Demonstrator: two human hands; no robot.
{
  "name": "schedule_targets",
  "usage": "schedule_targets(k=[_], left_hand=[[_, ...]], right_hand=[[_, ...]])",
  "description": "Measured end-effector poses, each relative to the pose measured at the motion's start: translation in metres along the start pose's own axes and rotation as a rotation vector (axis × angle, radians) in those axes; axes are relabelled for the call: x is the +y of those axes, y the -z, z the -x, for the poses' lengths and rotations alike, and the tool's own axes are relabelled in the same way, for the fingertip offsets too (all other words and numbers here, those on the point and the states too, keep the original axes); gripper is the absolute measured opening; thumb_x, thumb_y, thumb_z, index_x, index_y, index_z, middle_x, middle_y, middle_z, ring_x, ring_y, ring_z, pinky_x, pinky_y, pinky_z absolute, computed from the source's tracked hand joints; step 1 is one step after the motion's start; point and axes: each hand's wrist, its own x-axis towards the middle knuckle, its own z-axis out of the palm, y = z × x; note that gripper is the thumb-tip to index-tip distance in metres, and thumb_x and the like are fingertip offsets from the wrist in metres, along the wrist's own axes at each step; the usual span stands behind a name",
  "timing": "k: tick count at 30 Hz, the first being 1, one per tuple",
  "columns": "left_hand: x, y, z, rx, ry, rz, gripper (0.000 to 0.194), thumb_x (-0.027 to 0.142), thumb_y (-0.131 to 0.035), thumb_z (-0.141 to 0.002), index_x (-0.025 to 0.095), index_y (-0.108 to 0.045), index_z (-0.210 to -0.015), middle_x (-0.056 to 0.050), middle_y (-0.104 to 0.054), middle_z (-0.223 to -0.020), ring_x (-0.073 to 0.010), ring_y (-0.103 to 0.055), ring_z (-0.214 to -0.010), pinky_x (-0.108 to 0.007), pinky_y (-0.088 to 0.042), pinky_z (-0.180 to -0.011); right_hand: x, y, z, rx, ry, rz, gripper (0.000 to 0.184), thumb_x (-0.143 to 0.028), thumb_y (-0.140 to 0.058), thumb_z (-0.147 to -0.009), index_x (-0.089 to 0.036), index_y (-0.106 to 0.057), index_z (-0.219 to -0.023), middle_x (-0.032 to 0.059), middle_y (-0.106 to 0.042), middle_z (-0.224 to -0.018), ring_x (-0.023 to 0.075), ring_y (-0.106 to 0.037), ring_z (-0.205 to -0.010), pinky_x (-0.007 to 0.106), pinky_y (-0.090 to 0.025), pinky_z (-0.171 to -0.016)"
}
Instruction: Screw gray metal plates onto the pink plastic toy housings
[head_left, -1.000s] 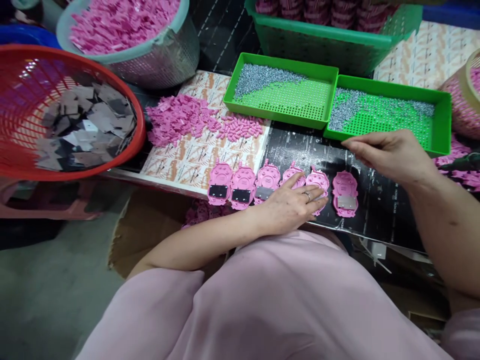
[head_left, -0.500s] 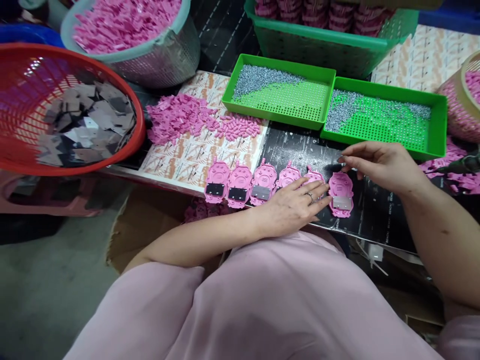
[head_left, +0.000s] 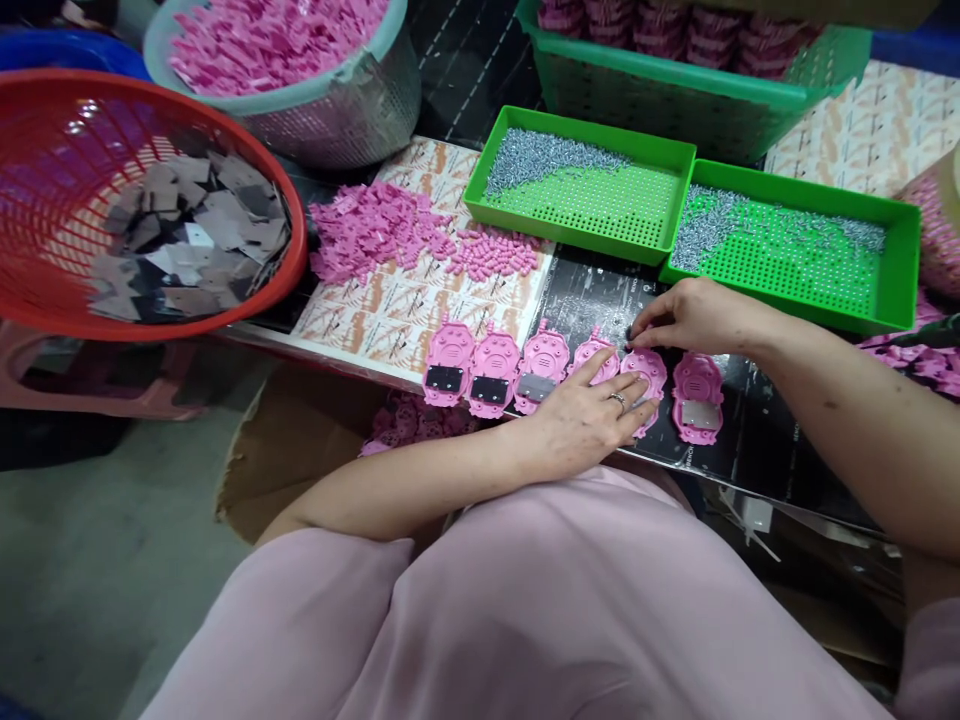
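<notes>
A row of pink plastic shells lies along the bench edge. My left hand (head_left: 589, 412), with a ring on one finger, rests flat with fingers spread over the fourth shell (head_left: 595, 358) and the fifth shell (head_left: 643, 378). At the top end of the fifth shell, my right hand (head_left: 694, 318) has its fingertips pinched together; what they hold, if anything, is too small to make out. Dark plates sit in the two leftmost shells, the nearer being the shell (head_left: 493, 365). A silvery plate shows in the third shell (head_left: 543, 358) and the rightmost shell (head_left: 697, 385).
Two green trays, a left tray (head_left: 577, 236) and a right tray (head_left: 896, 300), hold small screws. Left of them are piles of pink clips (head_left: 371, 230) and pink pegs (head_left: 495, 252). A red basket (head_left: 296, 240) contains metal plates; a pale basket (head_left: 352, 115) holds pink parts.
My right hand has moved left, from above the rightmost shell to the top of the fifth one. My left hand stays over the row. The whole view has shifted slightly.
</notes>
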Motion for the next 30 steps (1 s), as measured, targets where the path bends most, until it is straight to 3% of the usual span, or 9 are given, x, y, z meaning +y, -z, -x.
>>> schedule_targets(k=[6,11,18,22,24,27,30], left_hand=[[0.0,0.0,0.0,0.016,0.002,0.005,0.032,0.028,-0.051,-0.097,0.013,-0.061,-0.123,-0.012,-0.067,-0.123,-0.0227,-0.061,-0.119,-0.053,-0.038,-0.11],[0.0,-0.001,-0.001,0.064,-0.01,-0.013,0.029,0.022,-0.049,-0.097,0.011,-0.064,-0.119,-0.011,-0.069,-0.118,-0.0225,-0.063,-0.114,-0.053,-0.041,-0.108],[0.006,0.0,0.0,0.07,-0.027,0.011,0.028,0.024,-0.053,-0.095,0.012,-0.065,-0.118,-0.012,-0.069,-0.117,-0.0224,-0.063,-0.113,-0.052,-0.039,-0.11],[0.007,0.0,0.002,0.074,-0.022,0.012,0.029,0.024,-0.051,-0.095,0.013,-0.065,-0.119,-0.011,-0.069,-0.117,-0.0212,-0.063,-0.114,-0.051,-0.038,-0.111],[0.006,0.0,0.002,0.075,-0.025,0.01,0.028,0.023,-0.051,-0.095,0.013,-0.065,-0.118,-0.011,-0.069,-0.117,-0.0214,-0.063,-0.113,-0.052,-0.039,-0.11],[0.005,0.002,0.001,0.077,-0.026,0.012,0.028,0.021,-0.051,-0.095,0.012,-0.064,-0.118,-0.011,-0.07,-0.116,-0.0221,-0.063,-0.113,-0.054,-0.04,-0.108],[0.003,0.003,0.0,0.073,-0.023,0.01,0.028,0.02,-0.049,-0.096,0.012,-0.064,-0.118,-0.011,-0.07,-0.116,-0.0221,-0.063,-0.112,-0.055,-0.04,-0.108]], right_hand=[[0.0,0.003,0.002,-0.03,-0.063,-0.046,0.011,-0.035,-0.069,-0.078,-0.027,-0.076,-0.08,-0.0037,-0.068,-0.06,0.0114,-0.058,-0.055,0.028,-0.044,-0.058],[-0.003,0.003,0.002,0.109,0.059,0.099,0.011,-0.032,-0.067,-0.078,-0.028,-0.077,-0.08,-0.0011,-0.074,-0.079,0.0158,-0.066,-0.073,0.03,-0.047,-0.068],[-0.018,-0.003,-0.005,-0.061,0.099,0.295,0.014,-0.022,-0.063,-0.078,-0.026,-0.076,-0.082,0.002,-0.073,-0.081,0.0187,-0.065,-0.077,0.031,-0.045,-0.069],[-0.021,-0.006,0.0,-0.005,0.13,0.344,0.016,-0.019,-0.058,-0.082,-0.022,-0.073,-0.082,0.004,-0.071,-0.086,0.0181,-0.064,-0.078,0.031,-0.044,-0.068],[-0.017,-0.005,0.004,0.067,0.083,0.233,0.014,-0.021,-0.058,-0.083,-0.022,-0.072,-0.083,0.0027,-0.07,-0.079,0.0158,-0.063,-0.072,0.031,-0.046,-0.068],[-0.003,-0.001,0.01,0.14,-0.092,-0.197,0.012,-0.029,-0.063,-0.082,-0.02,-0.07,-0.085,0.0004,-0.067,-0.063,0.0123,-0.059,-0.054,0.03,-0.048,-0.058],[0.012,0.001,0.013,0.148,-0.169,-0.603,0.029,-0.036,-0.069,-0.076,-0.018,-0.07,-0.098,0.0031,-0.071,-0.074,0.0127,-0.062,-0.057,0.029,-0.053,-0.056]])
